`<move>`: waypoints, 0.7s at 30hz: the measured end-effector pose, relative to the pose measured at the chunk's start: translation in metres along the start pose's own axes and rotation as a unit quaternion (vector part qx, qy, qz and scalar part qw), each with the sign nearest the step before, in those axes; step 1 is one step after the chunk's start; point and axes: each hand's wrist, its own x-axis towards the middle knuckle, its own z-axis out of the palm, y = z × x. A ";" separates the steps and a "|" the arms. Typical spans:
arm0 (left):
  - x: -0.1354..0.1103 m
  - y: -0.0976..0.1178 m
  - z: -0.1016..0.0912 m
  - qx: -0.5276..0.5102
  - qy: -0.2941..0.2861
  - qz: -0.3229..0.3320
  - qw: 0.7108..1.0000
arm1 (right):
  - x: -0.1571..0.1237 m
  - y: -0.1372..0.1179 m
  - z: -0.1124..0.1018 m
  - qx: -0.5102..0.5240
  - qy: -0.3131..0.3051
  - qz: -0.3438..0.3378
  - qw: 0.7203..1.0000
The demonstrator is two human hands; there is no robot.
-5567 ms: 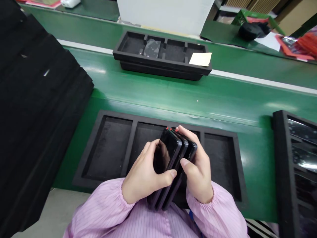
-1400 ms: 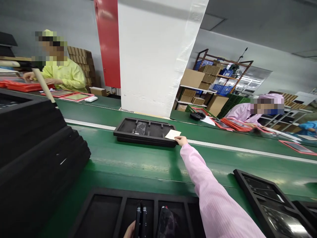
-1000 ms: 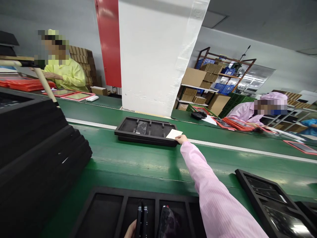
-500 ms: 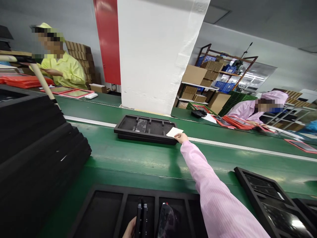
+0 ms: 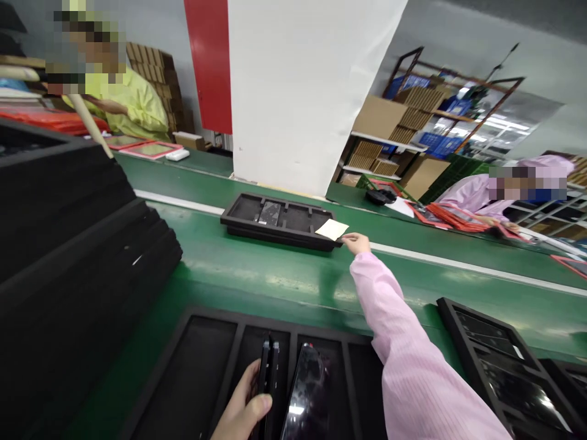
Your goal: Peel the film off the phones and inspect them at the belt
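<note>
My left hand (image 5: 245,403) is closed round two dark phones (image 5: 268,379), held upright and edge-on above a black compartment tray (image 5: 238,321). Another dark phone (image 5: 306,391) lies glossy side up in that tray, just right of the held pair. Stretched forward, my right hand (image 5: 356,243) has its fingers pinched together at the right corner of a smaller-looking black tray (image 5: 279,229); whether they grip its edge I cannot make out. A pale paper slip (image 5: 332,230) lies over that corner, beside my fingertips. One dark phone (image 5: 269,213) rests in this farther tray.
A tall stack of black trays (image 5: 68,269) stands at left. Trays with dark screens (image 5: 504,354) lie at right. Across the green conveyor (image 5: 220,269) rises a white pillar (image 5: 302,91). Two co-workers sit beyond, a yellow sleeve (image 5: 147,110) left, a pink sleeve (image 5: 468,192) right.
My right hand has drawn slightly right, its fingertips off the paper slip, which stays on the tray. More of my left hand and the held phones shows as the view shifts.
</note>
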 end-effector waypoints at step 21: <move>-0.010 0.015 0.007 0.095 -0.044 0.057 0.993 | -0.336 -0.039 0.004 0.214 -0.233 -0.108 0.942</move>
